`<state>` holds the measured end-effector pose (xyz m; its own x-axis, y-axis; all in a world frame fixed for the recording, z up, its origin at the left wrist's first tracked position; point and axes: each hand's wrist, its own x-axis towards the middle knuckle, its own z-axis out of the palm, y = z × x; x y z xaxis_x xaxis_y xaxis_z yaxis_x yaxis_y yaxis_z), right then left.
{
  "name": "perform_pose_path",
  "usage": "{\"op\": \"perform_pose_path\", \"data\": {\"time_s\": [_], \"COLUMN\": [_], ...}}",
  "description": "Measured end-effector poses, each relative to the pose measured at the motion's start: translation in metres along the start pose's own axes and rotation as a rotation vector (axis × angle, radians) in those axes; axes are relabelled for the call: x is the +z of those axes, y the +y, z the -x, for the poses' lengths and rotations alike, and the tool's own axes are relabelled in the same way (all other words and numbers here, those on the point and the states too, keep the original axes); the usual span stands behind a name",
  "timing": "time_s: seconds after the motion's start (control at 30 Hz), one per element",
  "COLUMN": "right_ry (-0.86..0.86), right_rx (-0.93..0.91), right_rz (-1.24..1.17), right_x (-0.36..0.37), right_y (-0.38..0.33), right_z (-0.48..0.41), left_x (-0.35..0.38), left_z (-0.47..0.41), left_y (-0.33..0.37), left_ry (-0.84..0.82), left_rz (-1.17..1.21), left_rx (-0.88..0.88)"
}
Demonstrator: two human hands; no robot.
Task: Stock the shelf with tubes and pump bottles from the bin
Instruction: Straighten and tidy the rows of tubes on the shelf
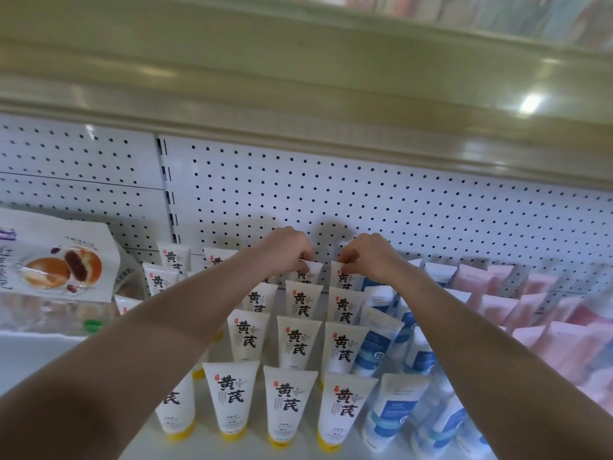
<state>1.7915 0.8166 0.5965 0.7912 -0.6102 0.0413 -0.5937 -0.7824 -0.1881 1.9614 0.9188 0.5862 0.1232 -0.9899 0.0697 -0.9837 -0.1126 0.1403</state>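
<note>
At far left on the shelf lies a bread bag with buns pictured on it, and something green shows just under its near edge.

Right of the bag stand the white tubes, caps down, each with black characters; the near ones show yellow caps. My left arm reaches across their left part and hides some of them. Beyond the arm, three tube tops show close to the pegboard, and one more edge peeks out beside the bag. Clear of the arm I count four tubes in the nearest row, the leftmost half covered, then three in the next row and three in the row after that.

Two more stand in the far row, and those are the ones I have. My left hand pinches the top edge of the left tube with curled fingers. My right hand, near it but apart, pinches the top edge of the right tube the same way. Both tubes stand upright, side by side, just in front of the pegboard.

Right of the white tubes, blue tubes stand close against them, partly under my right arm; I make out at least five, blurred. Farther right, pink tubes fill the shelf, too blurred to count. A beige ledge runs above everything.
</note>
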Motion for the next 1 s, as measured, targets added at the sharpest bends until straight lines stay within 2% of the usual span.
{"op": "perform_pose_path", "data": {"time_s": [0.33,0.77,1.0], "right_ry": [0.039,0.159,0.176], "right_rx": [0.045,-0.130,-0.201], "right_rz": [-0.111,-0.248,-0.290], "right_x": [-0.004,-0.020,-0.019], "right_y": [0.000,-0.005,-0.025], "right_z": [0.012,0.056,0.092], "left_x": [-0.012,-0.033,-0.026], "left_z": [0.016,0.074,0.117], "left_y": [0.009,0.051,0.068], "left_ry": [0.069,0.291,0.325], "left_rz": [0.064,0.139,0.150], "left_rx": [-0.045,-0.021,-0.058]}}
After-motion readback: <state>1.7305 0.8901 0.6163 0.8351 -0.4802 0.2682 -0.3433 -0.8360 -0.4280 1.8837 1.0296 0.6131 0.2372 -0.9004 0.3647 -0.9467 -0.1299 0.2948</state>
